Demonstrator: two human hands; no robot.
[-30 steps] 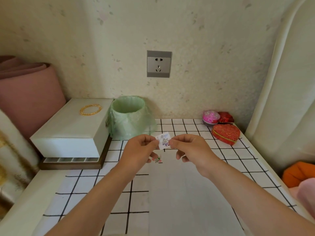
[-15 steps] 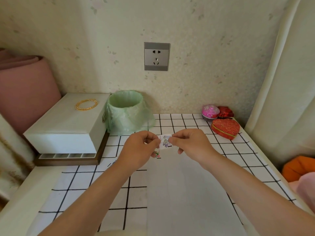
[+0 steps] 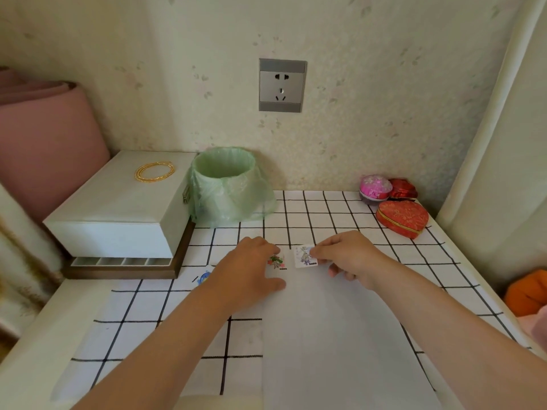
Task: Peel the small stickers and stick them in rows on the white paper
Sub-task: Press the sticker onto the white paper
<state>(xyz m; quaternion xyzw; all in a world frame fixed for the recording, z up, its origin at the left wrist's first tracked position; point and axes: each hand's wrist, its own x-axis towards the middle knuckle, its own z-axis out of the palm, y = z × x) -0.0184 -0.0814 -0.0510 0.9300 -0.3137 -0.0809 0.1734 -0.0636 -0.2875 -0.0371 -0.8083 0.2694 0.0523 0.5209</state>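
Right hand [image 3: 346, 257] pinches a small rectangular sticker [image 3: 305, 255] by its right edge, thumb against fingertip, low over the top edge of the smooth white paper [image 3: 325, 335]; whether it touches the sheet, I can't tell. Left hand [image 3: 251, 272] lies palm down on the paper's left edge, fingers relaxed, gripping nothing, fingertips just beside a tiny flower sticker [image 3: 276, 261] lying flat there. A black-grid checked cloth [image 3: 340, 214] covers the surface [image 3: 44, 327].

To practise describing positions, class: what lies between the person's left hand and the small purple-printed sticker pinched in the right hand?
The head view shows a small red-and-green flower sticker on the white paper sheet, left of the purple-printed sticker.
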